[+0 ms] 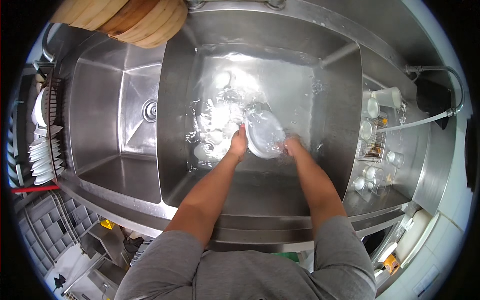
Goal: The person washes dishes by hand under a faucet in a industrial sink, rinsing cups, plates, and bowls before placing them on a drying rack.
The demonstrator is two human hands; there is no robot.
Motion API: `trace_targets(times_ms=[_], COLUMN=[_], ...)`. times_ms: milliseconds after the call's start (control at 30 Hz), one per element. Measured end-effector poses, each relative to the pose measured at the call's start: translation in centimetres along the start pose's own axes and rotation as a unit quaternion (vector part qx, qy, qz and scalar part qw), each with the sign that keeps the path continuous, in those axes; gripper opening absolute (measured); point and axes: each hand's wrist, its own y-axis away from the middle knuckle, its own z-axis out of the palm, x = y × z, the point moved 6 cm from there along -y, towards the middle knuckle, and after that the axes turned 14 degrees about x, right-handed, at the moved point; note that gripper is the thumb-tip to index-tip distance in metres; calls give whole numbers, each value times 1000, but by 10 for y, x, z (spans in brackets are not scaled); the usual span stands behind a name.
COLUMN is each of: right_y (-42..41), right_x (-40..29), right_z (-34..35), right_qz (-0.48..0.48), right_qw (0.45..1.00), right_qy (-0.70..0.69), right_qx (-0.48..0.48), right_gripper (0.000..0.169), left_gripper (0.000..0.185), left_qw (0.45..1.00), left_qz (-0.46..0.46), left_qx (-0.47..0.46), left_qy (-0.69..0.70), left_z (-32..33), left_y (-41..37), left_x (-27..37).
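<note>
A white dish [264, 132], oval in outline, is tilted in the water of the large stainless steel sink basin [258, 195]. My left hand [239, 143] grips its left rim, thumb along the edge. At the opposite rim is my right hand [291, 144], its fingers blurred by water and partly hidden; they appear to hold the dish. Ripples and bright glare cover the water to the left of the dish. Under that glare lie several pale round pieces of dishware, one of them a small dish [222, 80] farther back, their shapes unclear.
A second steel basin [140, 138] with a drain adjoins on the left. Stacked bamboo steamers [150, 22] overhang the back left. White plates [45, 161] stand in a rack at far left. Several glasses [375, 174], a wire rack [380, 144] and a hose [416, 122] occupy the right counter.
</note>
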Motion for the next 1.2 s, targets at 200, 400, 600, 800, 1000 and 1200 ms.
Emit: trace_targets(times_ms=[200, 400, 600, 800, 1000, 1200], right_y=[5, 12, 19, 96, 98, 138], right_x=[-55, -86, -82, -116, -120, -116], right_z=[30, 59, 63, 64, 63, 88], right_qz=[-169, -291, -247, -331, -385, -518], right_qw=[914, 842, 949, 908, 908, 819], right_qy=[353, 394, 146, 218, 149, 236], right_qx=[105, 227, 129, 133, 71, 70], right_gripper=[27, 39, 24, 15, 30, 35], left_gripper=[68, 91, 89, 86, 78, 53], left_qw=[989, 992, 983, 961, 974, 883], left_qz=[-83, -57, -86, -95, -66, 122], left_qx=[12, 76, 56, 62, 214, 237], left_qy=[119, 82, 151, 254, 21, -387], left_z=[-18, -26, -47, -78, -117, -92], left_y=[4, 10, -4, -18, -35, -3], left_x=[6, 16, 5, -13, -20, 28])
